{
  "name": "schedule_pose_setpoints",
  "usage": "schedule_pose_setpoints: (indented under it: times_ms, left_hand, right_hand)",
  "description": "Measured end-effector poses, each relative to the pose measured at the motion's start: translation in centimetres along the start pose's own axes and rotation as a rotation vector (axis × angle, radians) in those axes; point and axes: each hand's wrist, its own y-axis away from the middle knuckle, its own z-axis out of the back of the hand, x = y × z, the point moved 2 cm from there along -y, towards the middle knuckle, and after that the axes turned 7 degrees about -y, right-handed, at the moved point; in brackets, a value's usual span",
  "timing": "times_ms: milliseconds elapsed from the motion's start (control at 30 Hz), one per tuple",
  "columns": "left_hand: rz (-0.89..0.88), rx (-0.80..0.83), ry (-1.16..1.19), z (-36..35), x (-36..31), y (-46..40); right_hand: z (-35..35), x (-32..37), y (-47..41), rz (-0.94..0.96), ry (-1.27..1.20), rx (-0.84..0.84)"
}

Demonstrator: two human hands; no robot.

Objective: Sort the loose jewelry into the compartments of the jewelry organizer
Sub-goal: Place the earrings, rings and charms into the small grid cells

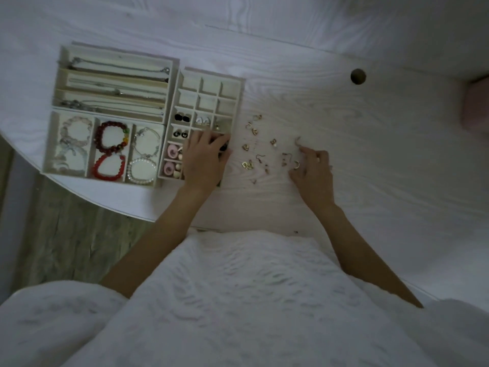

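Loose jewelry: small gold-toned earrings and hooks scattered on the bench, just right of the small-cell tray; it lies between the two hands.
Small-cell tray: grid of little compartments; far rows bare, middle rows hold dark studs and a pale pair, near-left cells hold pink round pieces.
Left hand: lies over the near-right cells of the small-cell tray, fingers curled down into them; a dark bit shows at the fingertips, but whether this grip holds it I cannot tell.
Right hand: on the bench at the right edge of the loose jewelry, well apart from the small-cell tray; fingers bent, tips touching down beside a small ring-shaped piece. Grip narrow; whether anything is pinched I cannot tell.
Obstruction: the left hand hides the near-right cells of the small-cell tray.
Bracelet tray: touching the small-cell tray on its left; three bays with clear, red and pearl bracelets.
Necklace tray: beyond the bracelet tray, left of the small-cell tray; chains laid in long lanes.
Bench: white wood grain, round hole far right of the small-cell tray.
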Motion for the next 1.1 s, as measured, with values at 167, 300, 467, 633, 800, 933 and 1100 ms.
schedule_pose_setpoints:
  times_ms: [167,300,467,633,800,933,1100]
  left_hand:
    - [0.017,0.028,-0.005,-0.1,-0.3,-0.1]
    - [0.022,0.020,-0.019,-0.1,-0.4,-0.2]
    - [0.016,-0.007,-0.024,-0.1,-0.3,0.0]
    - [-0.009,-0.059,0.013,-0.6,0.4,0.0]
    - [-0.003,-0.177,0.082,-0.3,1.6,0.6]
    - [0.136,-0.186,0.123,-0.2,3.3,1.0]
    - [0.134,-0.042,0.090,-0.7,2.9,0.8]
  right_hand:
    - [-0.5,2.6,-1.6,0.155,0.118,-0.084]
    - [-0.7,4.5,-4.1,0.278,0.282,-0.101]
    - [-1.8,5.3,-5.5,0.226,0.320,-0.047]
    - [-2.2,5.8,-5.5,0.225,0.317,-0.047]
    - [-2.4,7.1,-5.5,0.249,-0.022,-0.005]
    - [-2.8,10.2,-5.9,0.364,-0.337,0.047]
    - [-5.2,12.0,-6.7,0.530,-0.130,0.084]
